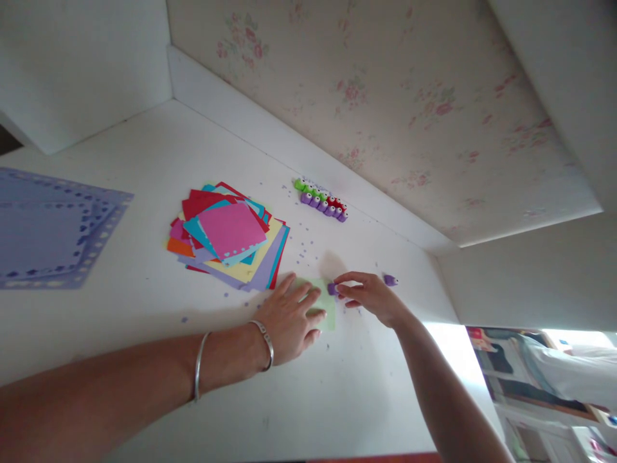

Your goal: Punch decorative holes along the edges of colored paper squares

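Observation:
My left hand [292, 319] lies with its fingers spread on a small light-green sheet of paper [329, 315], pressing it against the white table. At the sheet's right edge, my right hand [366, 294] has its fingers closed round a small purple paper punch [332, 289]. The fingers hide part of that punch. Another purple punch [390, 280] rests on the table beyond the right wrist. Several green, red and purple punches [322, 199] stand in two rows near the wall.
A pile of coloured paper [231, 231] lies left of the hands. Larger lavender sheets [48, 231] with punched edges are at the far left. Tiny lavender cut-outs [302, 254] dot the white table [144, 154]. A low white ledge [289, 135] runs along the flowered wall.

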Tool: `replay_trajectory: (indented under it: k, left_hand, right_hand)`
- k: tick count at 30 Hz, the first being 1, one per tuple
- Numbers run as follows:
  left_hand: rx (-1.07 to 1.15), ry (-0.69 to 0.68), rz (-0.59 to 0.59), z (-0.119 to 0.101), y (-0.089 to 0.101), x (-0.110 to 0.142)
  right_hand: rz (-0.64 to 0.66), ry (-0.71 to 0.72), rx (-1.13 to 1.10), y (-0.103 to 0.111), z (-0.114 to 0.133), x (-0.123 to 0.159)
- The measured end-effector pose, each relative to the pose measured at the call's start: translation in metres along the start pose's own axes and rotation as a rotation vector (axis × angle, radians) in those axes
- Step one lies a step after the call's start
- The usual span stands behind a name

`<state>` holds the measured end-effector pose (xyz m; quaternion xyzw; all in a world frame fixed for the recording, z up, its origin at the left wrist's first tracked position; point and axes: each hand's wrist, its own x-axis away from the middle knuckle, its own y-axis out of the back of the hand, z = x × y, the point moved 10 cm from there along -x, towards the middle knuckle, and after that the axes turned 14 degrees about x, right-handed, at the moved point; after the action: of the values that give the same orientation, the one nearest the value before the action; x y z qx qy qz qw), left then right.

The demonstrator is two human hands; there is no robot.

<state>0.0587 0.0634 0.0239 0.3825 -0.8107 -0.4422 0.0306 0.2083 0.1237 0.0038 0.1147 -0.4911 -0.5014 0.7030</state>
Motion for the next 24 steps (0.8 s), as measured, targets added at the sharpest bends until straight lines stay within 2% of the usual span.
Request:
replay_trajectory:
  k: [5,14,24]
  left_hand:
    - [0.003,-0.001,-0.013,0.000,0.001,0.000]
    - [-0.008,-0.013,0.008,-0.001,0.000,0.000]
    - [0.016,-0.003,0.013,0.002,-0.002,-0.001]
  right_hand:
    - [0.049,-0.010,0.008,0.001,0.004,-0.005]
    - [0.062,-0.047,0.017,0.000,0.005,-0.010]
    - [0.092,-0.026,-0.017,-0.001,0.004,-0.016]
